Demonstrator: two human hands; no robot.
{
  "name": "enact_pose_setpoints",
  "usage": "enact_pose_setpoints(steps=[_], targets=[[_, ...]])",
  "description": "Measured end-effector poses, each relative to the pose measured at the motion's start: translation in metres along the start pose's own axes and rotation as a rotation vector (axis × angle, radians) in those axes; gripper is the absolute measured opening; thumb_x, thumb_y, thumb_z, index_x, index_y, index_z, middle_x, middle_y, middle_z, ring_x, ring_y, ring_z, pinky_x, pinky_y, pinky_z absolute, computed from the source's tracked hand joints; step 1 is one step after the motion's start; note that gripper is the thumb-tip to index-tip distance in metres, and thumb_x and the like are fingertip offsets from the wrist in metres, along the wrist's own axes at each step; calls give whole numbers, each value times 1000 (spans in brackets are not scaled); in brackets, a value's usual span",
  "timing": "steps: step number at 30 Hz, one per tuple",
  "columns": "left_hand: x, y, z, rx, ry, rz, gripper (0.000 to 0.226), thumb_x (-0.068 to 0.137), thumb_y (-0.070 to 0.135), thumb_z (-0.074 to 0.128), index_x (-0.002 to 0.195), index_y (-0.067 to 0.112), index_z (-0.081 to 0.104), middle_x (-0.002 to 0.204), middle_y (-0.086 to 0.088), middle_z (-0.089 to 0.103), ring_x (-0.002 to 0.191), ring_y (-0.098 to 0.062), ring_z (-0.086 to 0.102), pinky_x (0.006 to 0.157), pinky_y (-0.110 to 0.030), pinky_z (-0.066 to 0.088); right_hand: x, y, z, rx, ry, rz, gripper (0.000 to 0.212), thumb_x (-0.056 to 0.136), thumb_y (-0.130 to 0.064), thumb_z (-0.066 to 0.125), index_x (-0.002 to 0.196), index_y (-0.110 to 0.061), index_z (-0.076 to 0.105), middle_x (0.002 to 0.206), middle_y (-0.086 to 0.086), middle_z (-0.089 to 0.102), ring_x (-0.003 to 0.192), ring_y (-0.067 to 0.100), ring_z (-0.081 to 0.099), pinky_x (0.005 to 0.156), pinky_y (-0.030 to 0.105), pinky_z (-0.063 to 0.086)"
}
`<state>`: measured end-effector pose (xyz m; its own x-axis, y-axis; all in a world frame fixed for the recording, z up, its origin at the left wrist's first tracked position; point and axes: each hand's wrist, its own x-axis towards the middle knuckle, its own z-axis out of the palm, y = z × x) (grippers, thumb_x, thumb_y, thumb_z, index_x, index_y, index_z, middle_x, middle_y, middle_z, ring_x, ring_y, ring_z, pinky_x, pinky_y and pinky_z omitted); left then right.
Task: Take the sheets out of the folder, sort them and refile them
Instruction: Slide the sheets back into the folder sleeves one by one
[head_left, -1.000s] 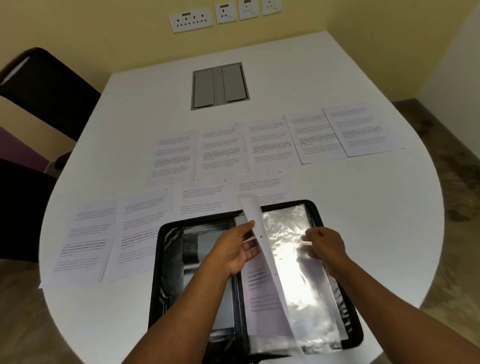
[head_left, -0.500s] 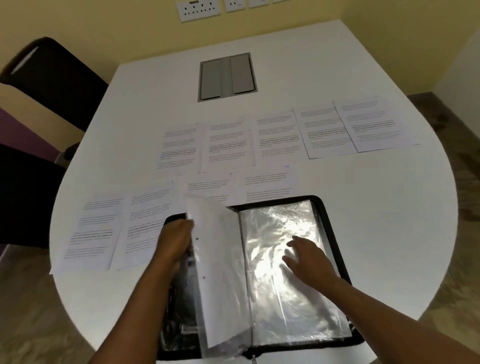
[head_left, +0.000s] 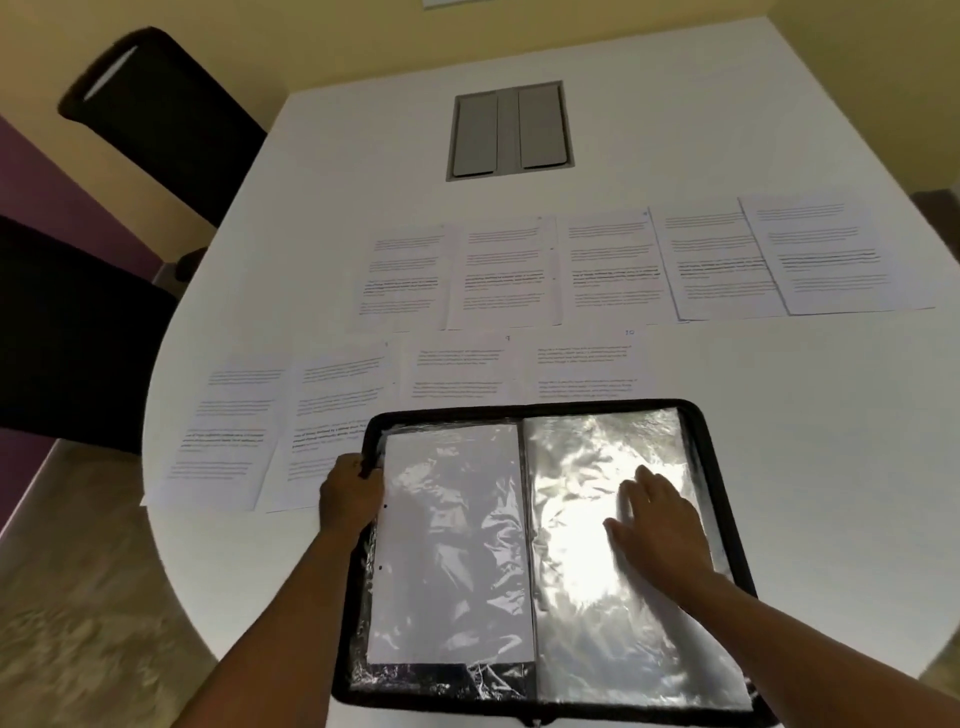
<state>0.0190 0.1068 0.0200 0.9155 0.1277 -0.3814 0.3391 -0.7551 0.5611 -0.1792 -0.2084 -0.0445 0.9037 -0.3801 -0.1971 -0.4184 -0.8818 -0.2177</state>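
The sleeve with a sheet (head_left: 447, 540) has flopped flat onto the left half of the folder (head_left: 727, 499); left hand (head_left: 350, 496) holds its grip on that sleeve's outer edge; right hand (head_left: 660, 525) rests flat, fingers straight, on the empty right sleeve (head_left: 587, 613); refiling step; next needs a sorted sheet (head_left: 605, 270) off the desk (head_left: 337, 156).

I see a white table (head_left: 779, 441) carrying two rows of printed sheets (head_left: 608, 270), an open black folder (head_left: 545, 556) nearest me, and a grey hatch (head_left: 510, 131) farther back.
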Motion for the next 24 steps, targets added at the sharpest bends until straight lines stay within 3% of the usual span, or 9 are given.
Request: enact_pose_setpoints(steps=[3,6,10,15,24], targets=[[-5,4,18,61,-51,128,36,92,18,59,126,10,56,125,-12,60,114,-31,56,91,-30,41,9,-9,3,9,44,-9,44,80,-48,64,110,-17,56,126,5,52,116,25,50,91,40,46],[2,12,32,63,-97,185,38,92,20,60,129,12,56,131,-8,58,117,-25,55,96,-27,39,30,-28,4,50,27,-80,54,84,-48,63,125,-13,56,136,9,53,126,28,49,104,42,42],[26,34,37,32,-78,246,38,91,18,61,129,11,56,130,-7,58,118,-23,54,95,-20,36,74,-71,-12,233,20,-122,53,90,-41,60,133,-11,55,134,9,58,126,28,51,106,38,38],[86,68,23,-29,33,217,42,91,23,63,130,8,54,125,-8,59,112,-23,57,95,-27,42,147,-137,-34,503,-14,-101,50,96,-34,57,140,-13,47,137,6,54,127,23,48,105,32,36],[232,126,7,-54,162,159,62,86,32,70,136,5,46,136,-15,51,123,-29,50,101,-34,41,294,-219,-31,399,-80,-265,56,101,-38,45,150,-12,33,156,7,33,142,22,31,116,33,22]])
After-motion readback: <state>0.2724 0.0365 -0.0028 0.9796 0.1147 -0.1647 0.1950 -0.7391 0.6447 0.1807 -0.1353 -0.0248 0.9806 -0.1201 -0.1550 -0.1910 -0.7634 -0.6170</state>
